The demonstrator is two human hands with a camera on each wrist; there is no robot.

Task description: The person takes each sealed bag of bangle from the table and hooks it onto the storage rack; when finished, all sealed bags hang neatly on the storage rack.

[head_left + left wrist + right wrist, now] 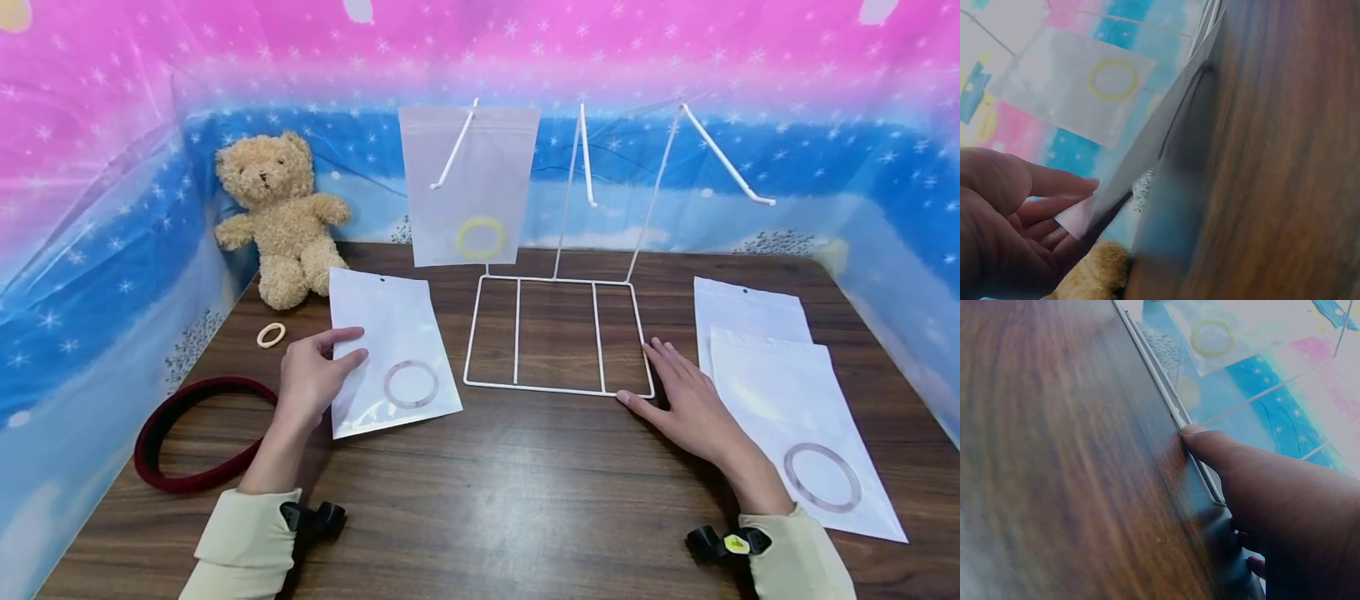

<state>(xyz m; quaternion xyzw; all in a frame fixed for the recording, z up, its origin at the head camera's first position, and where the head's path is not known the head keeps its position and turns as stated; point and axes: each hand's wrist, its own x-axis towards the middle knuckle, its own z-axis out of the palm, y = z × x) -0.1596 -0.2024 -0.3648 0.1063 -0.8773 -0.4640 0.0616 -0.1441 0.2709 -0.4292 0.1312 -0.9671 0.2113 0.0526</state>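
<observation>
My left hand [309, 379] pinches the left edge of a white zip pouch [382, 329] that shows a pale pinkish ring in its lower part. In the left wrist view this pouch [1144, 134] stands tilted off the wood, thumb on one face and fingers behind. A white wire display rack [552, 389] with several hooks stands in the middle. On its left hook hangs a whitish pouch [450, 221] with a yellow ring. My right hand [686, 408] rests at the rack's front right corner, fingers extended and thumb touching the front rail [1179, 419].
Two overlapping white pouches [795, 408] lie at the right, beside my right hand. A teddy bear [288, 217] sits at the back left. A small wooden ring [271, 335] and a dark red headband [195, 482] lie left of my left hand. A patterned cloth [360, 83] encloses the table.
</observation>
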